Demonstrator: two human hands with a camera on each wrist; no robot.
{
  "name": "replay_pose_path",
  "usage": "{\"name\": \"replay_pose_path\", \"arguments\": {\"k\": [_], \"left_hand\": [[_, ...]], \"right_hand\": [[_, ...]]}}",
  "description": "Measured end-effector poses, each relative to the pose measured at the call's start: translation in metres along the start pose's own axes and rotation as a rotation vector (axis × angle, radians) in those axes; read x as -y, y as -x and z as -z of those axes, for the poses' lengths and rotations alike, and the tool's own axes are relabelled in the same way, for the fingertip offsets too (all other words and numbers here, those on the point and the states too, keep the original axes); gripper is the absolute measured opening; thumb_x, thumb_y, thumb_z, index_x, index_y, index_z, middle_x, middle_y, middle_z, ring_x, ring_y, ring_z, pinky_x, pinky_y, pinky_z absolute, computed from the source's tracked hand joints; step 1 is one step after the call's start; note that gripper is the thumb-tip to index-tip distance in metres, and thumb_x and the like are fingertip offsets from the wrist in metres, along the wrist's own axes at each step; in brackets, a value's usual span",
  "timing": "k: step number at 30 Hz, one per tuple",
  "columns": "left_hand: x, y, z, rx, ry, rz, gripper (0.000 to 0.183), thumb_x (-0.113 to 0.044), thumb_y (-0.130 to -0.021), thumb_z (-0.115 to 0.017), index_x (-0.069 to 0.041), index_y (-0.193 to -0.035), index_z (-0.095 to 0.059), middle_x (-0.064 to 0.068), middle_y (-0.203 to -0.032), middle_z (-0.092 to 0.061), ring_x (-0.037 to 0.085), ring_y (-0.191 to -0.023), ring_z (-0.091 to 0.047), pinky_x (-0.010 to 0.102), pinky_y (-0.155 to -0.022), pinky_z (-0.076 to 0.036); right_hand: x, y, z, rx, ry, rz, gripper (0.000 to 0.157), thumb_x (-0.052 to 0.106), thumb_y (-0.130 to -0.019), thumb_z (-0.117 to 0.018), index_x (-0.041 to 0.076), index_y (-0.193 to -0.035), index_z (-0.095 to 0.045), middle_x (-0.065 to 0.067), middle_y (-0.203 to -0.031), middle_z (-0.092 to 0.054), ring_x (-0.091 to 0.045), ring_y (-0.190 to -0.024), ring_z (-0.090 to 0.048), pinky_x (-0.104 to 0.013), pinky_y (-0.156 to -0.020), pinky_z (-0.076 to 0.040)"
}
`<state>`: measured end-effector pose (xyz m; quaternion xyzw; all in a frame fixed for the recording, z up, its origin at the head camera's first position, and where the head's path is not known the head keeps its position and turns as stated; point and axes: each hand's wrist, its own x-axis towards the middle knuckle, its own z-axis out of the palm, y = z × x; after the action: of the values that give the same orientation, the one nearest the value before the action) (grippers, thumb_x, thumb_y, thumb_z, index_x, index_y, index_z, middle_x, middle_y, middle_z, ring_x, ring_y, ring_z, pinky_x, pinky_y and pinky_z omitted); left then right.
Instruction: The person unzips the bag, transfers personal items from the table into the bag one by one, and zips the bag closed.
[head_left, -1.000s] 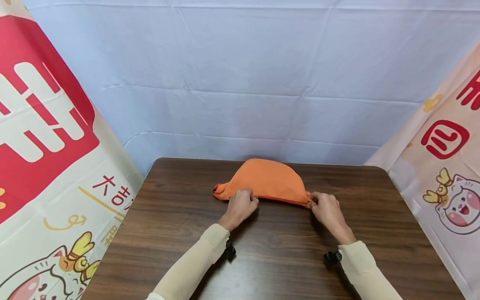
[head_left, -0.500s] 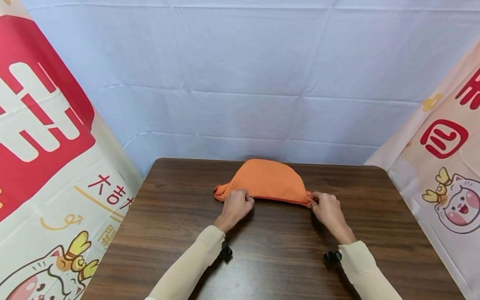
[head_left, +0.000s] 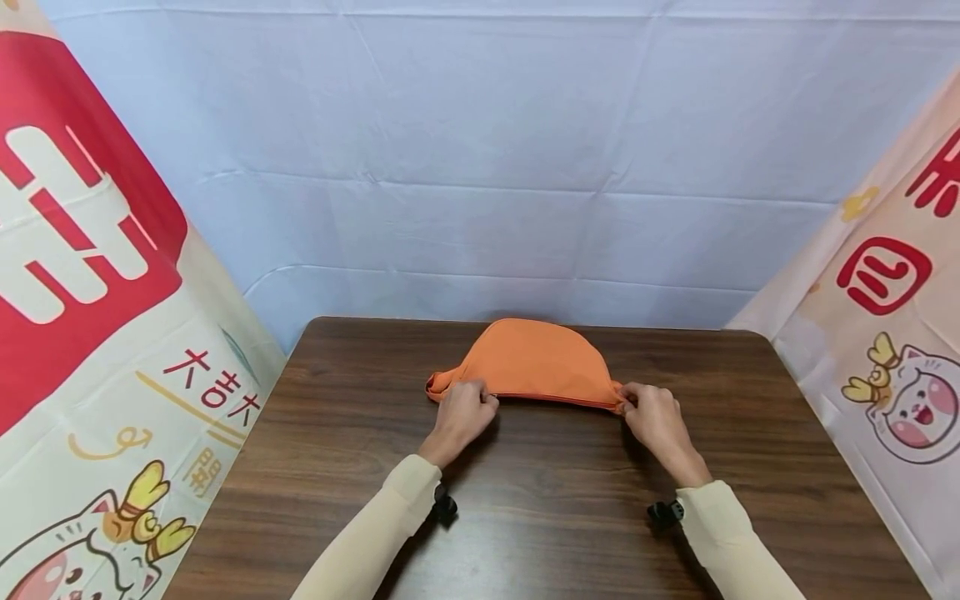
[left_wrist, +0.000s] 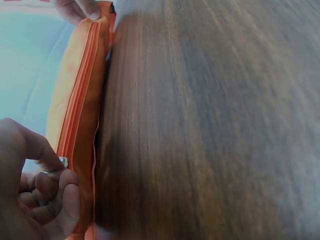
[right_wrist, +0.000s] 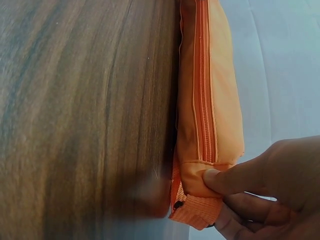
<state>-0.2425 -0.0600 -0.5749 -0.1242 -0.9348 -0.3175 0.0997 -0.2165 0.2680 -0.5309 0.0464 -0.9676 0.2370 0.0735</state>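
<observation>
An orange waist bag (head_left: 536,360) lies at the far side of the table, its curved edge away from me and its red zipper (right_wrist: 206,100) along the near edge. Near the bag's left end, my left hand (head_left: 459,418) pinches the small metal zipper pull (left_wrist: 63,161) between thumb and finger. My right hand (head_left: 656,423) grips the bag's right end, thumb pressing on the orange end tab (right_wrist: 197,177) beside the webbing strap (right_wrist: 200,212). In the right wrist view the zipper teeth are closed along the visible length. Fingers partly hide the pull.
The brown wooden table (head_left: 555,517) reaches to a pale cloth backdrop (head_left: 480,167) just behind the bag. Printed banners hang at the left (head_left: 97,333) and right (head_left: 892,358). A folded strap loop (head_left: 437,385) sticks out at the bag's left end.
My left hand has slid left along the bag's near edge with the zipper pull, uncovering more of the zipper. The right hand and the bag have stayed in place.
</observation>
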Motion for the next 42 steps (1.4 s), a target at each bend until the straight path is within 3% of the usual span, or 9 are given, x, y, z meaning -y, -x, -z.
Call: {"name": "replay_pose_path", "arguments": {"k": [7,14,22,28,42], "left_hand": [[0.007,0.001,0.001,-0.029,-0.020,0.008,0.030,-0.011,-0.091,-0.065,-0.018,-0.066,-0.049,-0.006,-0.061,-0.043,0.010,-0.055,-0.040,0.025,-0.054,-0.033],[0.012,0.004,0.006,-0.017,-0.014,0.021,0.030,-0.013,-0.093,-0.065,-0.018,-0.067,-0.051,-0.005,-0.060,-0.044,0.010,-0.054,-0.038,0.025,-0.053,-0.032],[0.017,0.008,0.014,-0.050,-0.022,0.039,0.033,-0.017,-0.093,-0.067,-0.019,-0.064,-0.052,-0.007,-0.058,-0.044,0.010,-0.053,-0.038,0.028,-0.055,-0.035],[0.020,0.011,0.018,-0.057,-0.038,0.061,0.034,-0.016,-0.091,-0.066,-0.020,-0.062,-0.048,-0.007,-0.057,-0.038,0.010,-0.052,-0.033,0.028,-0.052,-0.031],[0.030,0.023,0.035,-0.061,-0.017,0.106,0.033,-0.019,-0.094,-0.068,-0.020,-0.065,-0.053,-0.007,-0.057,-0.043,0.009,-0.050,-0.034,0.027,-0.050,-0.030]], "right_hand": [[-0.003,-0.002,-0.001,-0.003,0.006,-0.011,0.017,0.001,-0.098,-0.068,-0.003,-0.113,-0.076,-0.025,-0.105,-0.077,-0.031,-0.080,-0.069,-0.047,-0.070,-0.055],[-0.004,-0.001,-0.001,-0.001,0.006,-0.019,0.016,0.002,-0.098,-0.069,-0.003,-0.111,-0.076,-0.025,-0.103,-0.077,-0.030,-0.079,-0.068,-0.046,-0.070,-0.055],[-0.005,0.000,-0.001,-0.009,0.013,-0.024,0.018,0.001,-0.097,-0.067,-0.003,-0.112,-0.076,-0.025,-0.104,-0.077,-0.034,-0.084,-0.071,-0.053,-0.075,-0.057],[-0.005,0.002,0.001,-0.004,-0.003,-0.018,0.019,0.002,-0.098,-0.067,-0.003,-0.114,-0.076,-0.026,-0.105,-0.077,-0.035,-0.085,-0.072,-0.053,-0.075,-0.058],[-0.003,0.005,0.002,-0.006,-0.010,-0.032,0.020,0.002,-0.097,-0.069,-0.004,-0.114,-0.076,-0.027,-0.107,-0.077,-0.038,-0.089,-0.073,-0.057,-0.081,-0.058]]}}
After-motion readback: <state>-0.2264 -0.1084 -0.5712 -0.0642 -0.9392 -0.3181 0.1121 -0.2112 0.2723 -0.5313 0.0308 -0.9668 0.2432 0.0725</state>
